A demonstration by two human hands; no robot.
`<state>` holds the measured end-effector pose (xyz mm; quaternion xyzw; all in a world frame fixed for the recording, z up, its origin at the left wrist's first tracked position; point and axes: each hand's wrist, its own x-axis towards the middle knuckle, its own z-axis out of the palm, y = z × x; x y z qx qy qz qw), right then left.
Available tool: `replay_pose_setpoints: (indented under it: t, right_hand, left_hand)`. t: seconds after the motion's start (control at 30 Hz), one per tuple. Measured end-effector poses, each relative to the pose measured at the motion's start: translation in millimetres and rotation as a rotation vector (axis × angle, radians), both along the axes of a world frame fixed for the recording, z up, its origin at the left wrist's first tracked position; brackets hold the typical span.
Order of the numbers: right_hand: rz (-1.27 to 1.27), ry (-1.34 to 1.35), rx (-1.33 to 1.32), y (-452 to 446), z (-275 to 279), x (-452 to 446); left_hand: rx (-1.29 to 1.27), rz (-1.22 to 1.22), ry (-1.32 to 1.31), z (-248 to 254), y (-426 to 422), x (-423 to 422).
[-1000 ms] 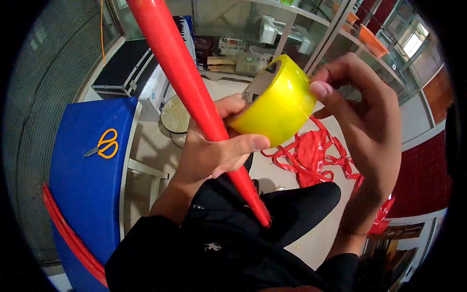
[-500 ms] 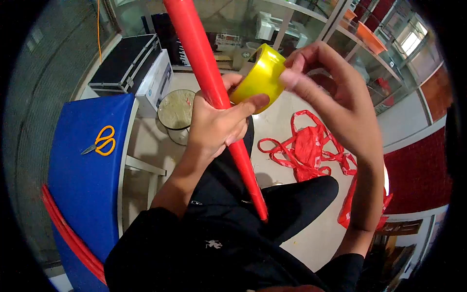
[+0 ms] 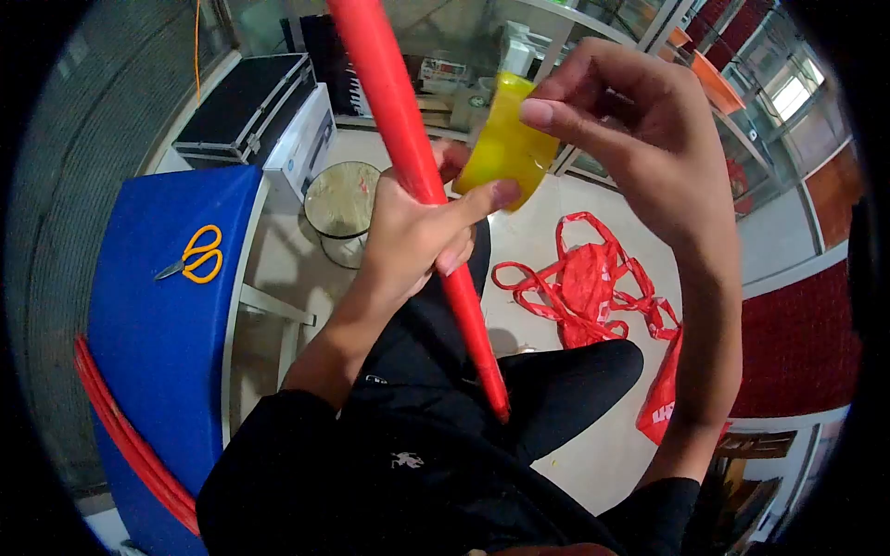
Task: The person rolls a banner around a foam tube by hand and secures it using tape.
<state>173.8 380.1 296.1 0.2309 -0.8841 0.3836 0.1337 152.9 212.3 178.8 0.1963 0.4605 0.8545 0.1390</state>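
Observation:
My left hand (image 3: 417, 222) is wrapped round a long red pole (image 3: 394, 102) and also holds a roll of yellow tape (image 3: 505, 148) between thumb and fingers. The pole slants from the top of the view down to my lap. At the tape's upper right edge, my right hand (image 3: 640, 130) is closed in a pinch, thumb and forefinger touching the tape. Whether a loose tape end lies between those fingertips cannot be made out.
Orange-handled scissors (image 3: 202, 255) and red strips (image 3: 130, 435) lie on a blue-topped table (image 3: 158, 343) at left. A round stool (image 3: 341, 199), a black case (image 3: 246, 102) and red bags (image 3: 586, 283) are beyond. Glass shelving (image 3: 593, 28) stands behind.
The pole's top and the tape roll have shifted; the roll is now seen more edge-on. My right hand has moved up and left with the roll, its fingertips still at the tape.

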Motion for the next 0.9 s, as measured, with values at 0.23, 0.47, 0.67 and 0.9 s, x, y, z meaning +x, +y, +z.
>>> replay_pose_setpoints:
  t: [0.23,0.47,0.67,0.9]
  right_hand:
    - [0.027,0.074,0.081,-13.2,5.2,-10.6]
    - [-0.277,-0.175,-0.241,-22.6,37.2,-27.1]
    - [-0.141,0.061,0.008,4.0,45.3,-28.0]
    - [-0.170,0.279,0.079,7.4,14.9,31.3]
  left_hand:
    - [0.077,0.047,-0.173,-28.8,-4.3,-20.8]
    - [0.253,-0.292,-0.165,-28.7,-22.0,-13.5]
    - [0.171,-0.009,-0.063,-33.6,-15.3,-17.4]
    - [0.113,0.160,-0.152,-54.7,-3.3,-35.5]
